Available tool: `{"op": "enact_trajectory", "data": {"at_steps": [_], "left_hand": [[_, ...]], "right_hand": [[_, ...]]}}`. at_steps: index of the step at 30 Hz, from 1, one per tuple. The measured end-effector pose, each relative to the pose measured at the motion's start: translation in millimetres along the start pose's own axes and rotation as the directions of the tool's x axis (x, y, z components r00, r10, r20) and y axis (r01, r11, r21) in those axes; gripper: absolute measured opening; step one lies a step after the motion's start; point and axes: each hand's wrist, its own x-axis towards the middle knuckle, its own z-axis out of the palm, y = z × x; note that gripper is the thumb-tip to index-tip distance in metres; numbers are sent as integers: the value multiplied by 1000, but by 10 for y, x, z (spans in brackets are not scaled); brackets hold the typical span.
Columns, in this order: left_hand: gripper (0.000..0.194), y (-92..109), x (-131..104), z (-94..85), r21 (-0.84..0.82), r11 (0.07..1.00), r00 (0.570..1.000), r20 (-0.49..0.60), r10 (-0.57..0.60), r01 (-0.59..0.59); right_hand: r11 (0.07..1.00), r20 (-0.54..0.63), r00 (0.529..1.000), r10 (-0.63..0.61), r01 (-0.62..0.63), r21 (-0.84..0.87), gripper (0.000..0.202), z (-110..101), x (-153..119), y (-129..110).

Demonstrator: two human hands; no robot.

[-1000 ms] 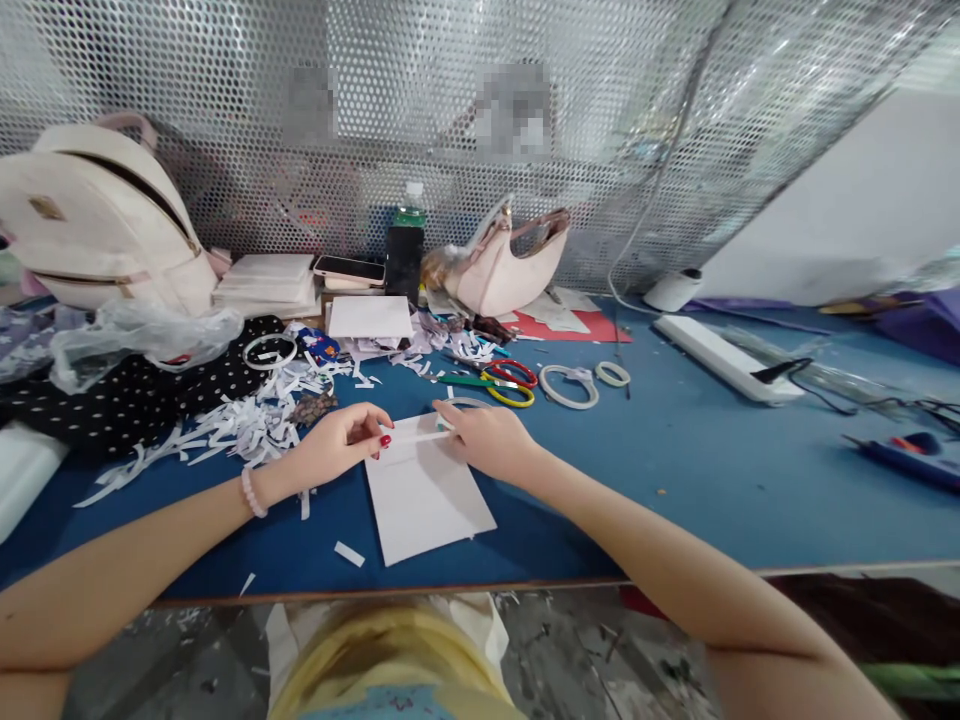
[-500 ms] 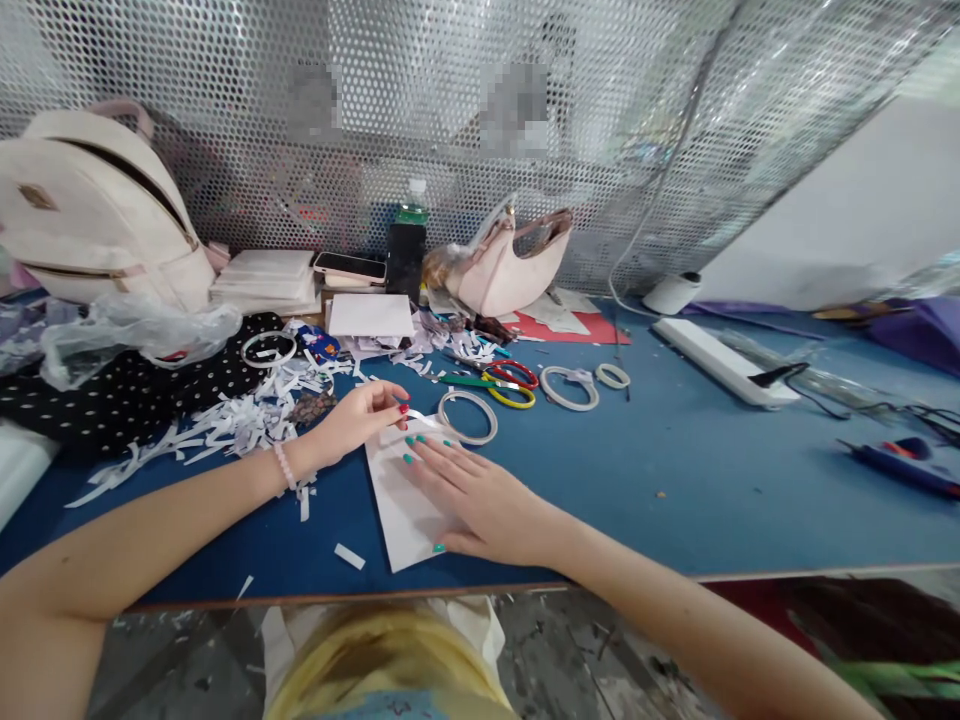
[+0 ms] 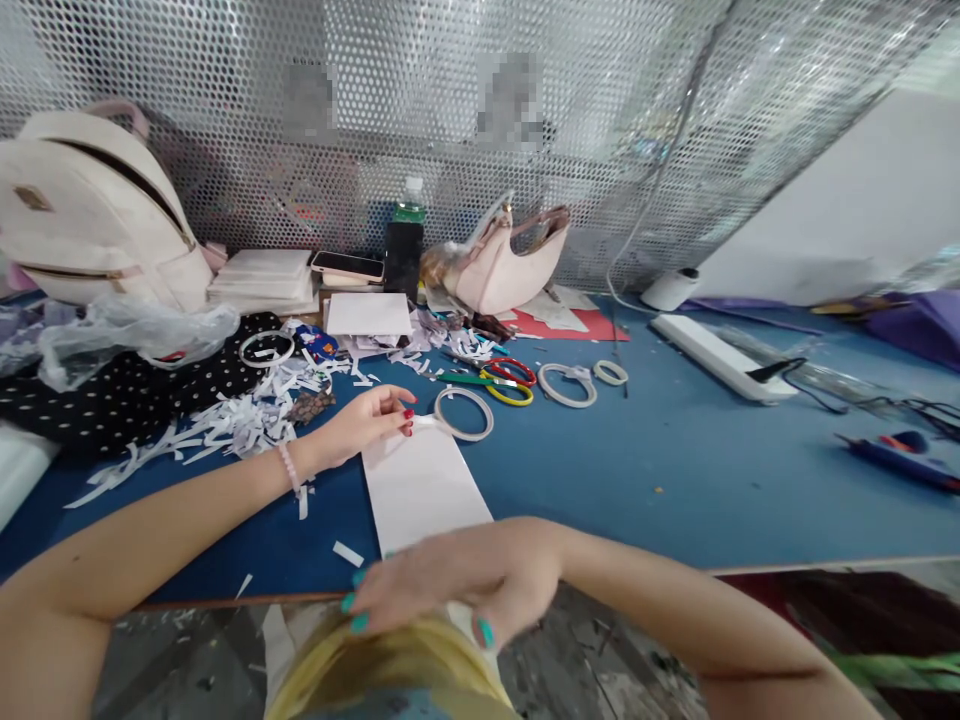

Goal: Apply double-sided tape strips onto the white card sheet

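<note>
A white sheet of paper lies near the table's front edge. At its top left corner is my left hand, thumb and fingers pinched together over a short white strip that runs toward a tape roll touching the paper's top. Over the near edge of the paper and the table edge hovers my right hand, blurred, with fingers stretched out and nothing in it.
White paper scraps lie at left beside a dotted black cloth. Scissors, another tape roll, a white power strip and a blue glue gun are farther right. Bags stand behind.
My right hand has come off the paper and moved down toward me, past the table's front edge. My left hand has stayed nearly in place at the top left corner.
</note>
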Motion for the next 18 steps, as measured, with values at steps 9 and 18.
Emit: {"op": "enact_trajectory", "data": {"at_steps": [9, 18], "left_hand": [[40, 4, -23, -5, -31, 999, 999, -30, 14, -15], [33, 168, -154, -26, 96, 993, 997, -31, 74, -71]], "right_hand": [[993, -266, 964, 1, -33, -116, 40, -19, -155, 76], [758, -855, 500, -138, -503, -416, 19, -399, -171, 727]]}}
